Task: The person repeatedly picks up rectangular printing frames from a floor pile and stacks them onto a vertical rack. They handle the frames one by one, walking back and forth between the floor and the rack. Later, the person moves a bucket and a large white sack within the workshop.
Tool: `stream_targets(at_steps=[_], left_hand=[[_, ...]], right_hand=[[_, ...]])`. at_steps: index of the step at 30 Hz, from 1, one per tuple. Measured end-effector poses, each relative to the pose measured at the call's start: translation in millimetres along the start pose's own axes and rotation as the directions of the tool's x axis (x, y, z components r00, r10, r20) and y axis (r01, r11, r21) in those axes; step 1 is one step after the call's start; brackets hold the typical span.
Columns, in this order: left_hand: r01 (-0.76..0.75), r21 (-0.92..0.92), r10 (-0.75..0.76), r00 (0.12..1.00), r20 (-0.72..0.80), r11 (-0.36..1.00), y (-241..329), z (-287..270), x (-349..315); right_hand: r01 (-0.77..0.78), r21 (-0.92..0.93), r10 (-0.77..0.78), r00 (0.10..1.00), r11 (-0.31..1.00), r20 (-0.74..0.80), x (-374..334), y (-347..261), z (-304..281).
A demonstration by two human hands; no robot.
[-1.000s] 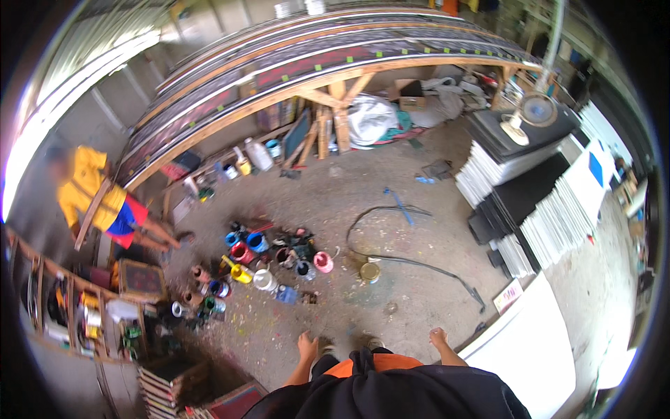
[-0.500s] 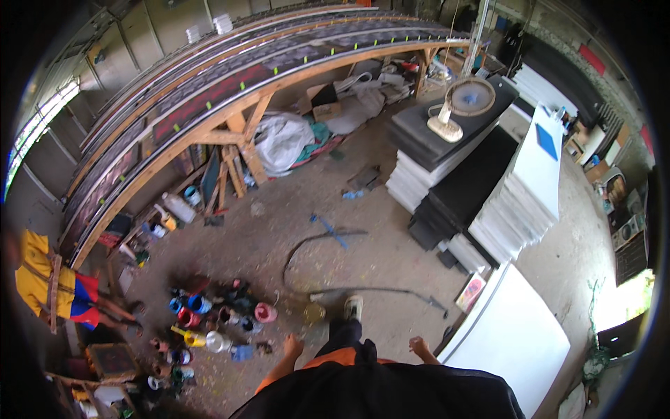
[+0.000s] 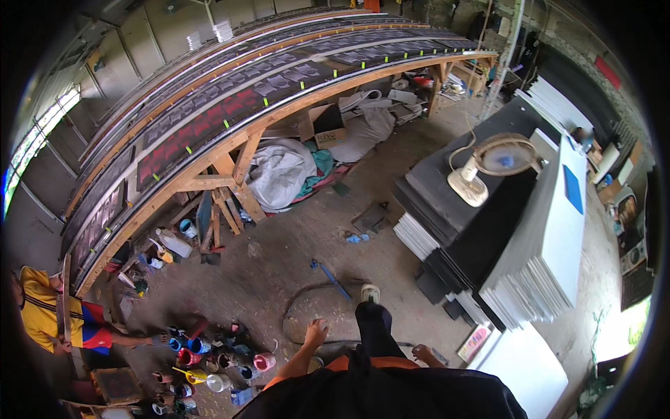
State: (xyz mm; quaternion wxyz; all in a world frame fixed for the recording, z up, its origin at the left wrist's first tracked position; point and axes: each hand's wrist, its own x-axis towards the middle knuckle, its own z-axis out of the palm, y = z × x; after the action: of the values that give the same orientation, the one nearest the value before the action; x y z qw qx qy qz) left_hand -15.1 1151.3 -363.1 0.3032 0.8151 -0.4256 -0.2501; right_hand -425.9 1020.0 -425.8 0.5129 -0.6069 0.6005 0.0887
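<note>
The left hand is over the floor, fingers a bit bent and apart, with nothing in it. The right hand is small and dim, so I cannot tell if it is open. A thin black hose lies curved on the floor near both hands. Colorful pots sit to the left. Farther off are a fan and a long counter.

Workshop interior: I observe a long timber-framed bench, open paint pots, stained floor and stacked boards.
</note>
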Motion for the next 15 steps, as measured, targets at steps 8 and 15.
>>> stream_targets(at_steps=[8, 15], left_hand=[[0.099, 0.141, -0.109, 0.991, 0.070, 0.985, 14.8, -30.0, 134.7], [0.106, 0.004, -0.104, 0.982, -0.158, 0.994, 58.9, -78.1, 280.5]], right_hand=[[0.088, 0.292, -0.017, 0.972, 0.952, -0.235, 165.5, -123.5, -66.8], [0.200, -0.158, -0.207, 0.978, 0.967, -0.028, 247.4, -240.5, -94.4]])
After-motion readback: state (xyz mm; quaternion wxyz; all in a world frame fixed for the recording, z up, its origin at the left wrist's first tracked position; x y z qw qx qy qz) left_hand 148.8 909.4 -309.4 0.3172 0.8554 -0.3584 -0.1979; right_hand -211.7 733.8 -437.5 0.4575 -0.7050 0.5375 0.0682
